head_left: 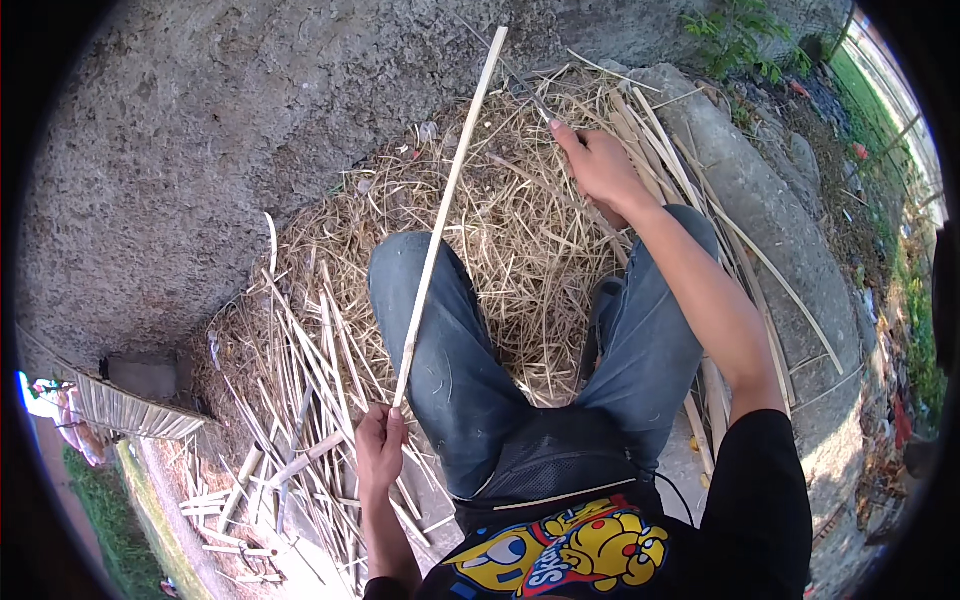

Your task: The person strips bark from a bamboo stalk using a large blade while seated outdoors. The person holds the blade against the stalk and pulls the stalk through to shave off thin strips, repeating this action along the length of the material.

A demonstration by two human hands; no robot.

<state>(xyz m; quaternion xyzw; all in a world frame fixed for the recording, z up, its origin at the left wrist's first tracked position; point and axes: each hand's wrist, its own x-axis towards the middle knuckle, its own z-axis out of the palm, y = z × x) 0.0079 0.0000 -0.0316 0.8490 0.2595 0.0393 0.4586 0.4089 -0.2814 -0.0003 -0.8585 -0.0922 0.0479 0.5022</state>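
Note:
My left hand (380,447) pinches the lower end of a long, pale bamboo strip (440,225). The strip slants up and to the right, passing over my left knee, and its far end stands in front of the wall. My right hand (606,176) is closed around a knife (541,107), whose thin dark blade points away and to the left, past the strip's upper end. The knife's handle is mostly hidden in my fist. Curled shavings (535,260) cover the ground between and beyond my knees.
A rough grey wall (200,150) rises at the far left. Many cut strips (300,400) are heaped on my left. Longer bamboo pieces (745,270) lie along a stone slab (785,225) at my right. Green plants (735,40) grow at the far right.

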